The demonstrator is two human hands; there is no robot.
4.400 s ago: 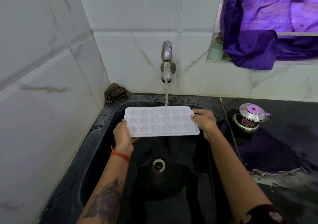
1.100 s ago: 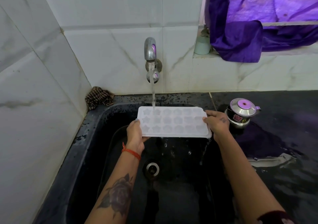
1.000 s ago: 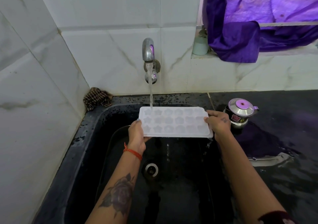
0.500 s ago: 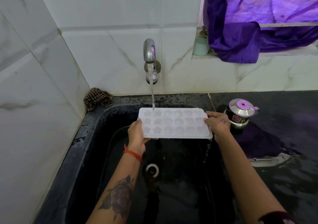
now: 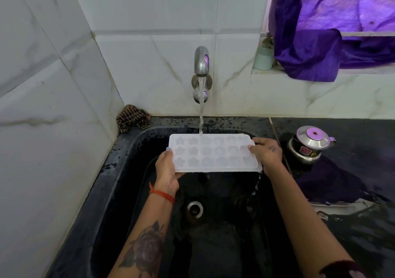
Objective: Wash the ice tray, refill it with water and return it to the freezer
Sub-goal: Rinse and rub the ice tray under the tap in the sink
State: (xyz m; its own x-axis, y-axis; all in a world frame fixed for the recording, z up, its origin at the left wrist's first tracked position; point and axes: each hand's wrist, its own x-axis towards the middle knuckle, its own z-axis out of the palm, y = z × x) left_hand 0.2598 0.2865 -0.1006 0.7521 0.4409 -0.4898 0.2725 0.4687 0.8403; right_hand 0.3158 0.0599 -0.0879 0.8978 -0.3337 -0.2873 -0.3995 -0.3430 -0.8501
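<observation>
A white ice tray with star and round moulds is held level over the black sink. My left hand grips its left end, thumb on top. My right hand grips its right end. Water runs from the steel tap onto the tray's far row, left of the middle. Water spills off the tray's near right corner into the sink.
A steel kettle stands on the wet black counter right of the sink. A checked cloth lies in the back left corner. A pale cup and purple fabric sit on the ledge. The drain is below the tray.
The tray has stayed under the stream with both hands holding its ends. It has shifted slightly sideways, so the water lands on a different mould of the far row.
</observation>
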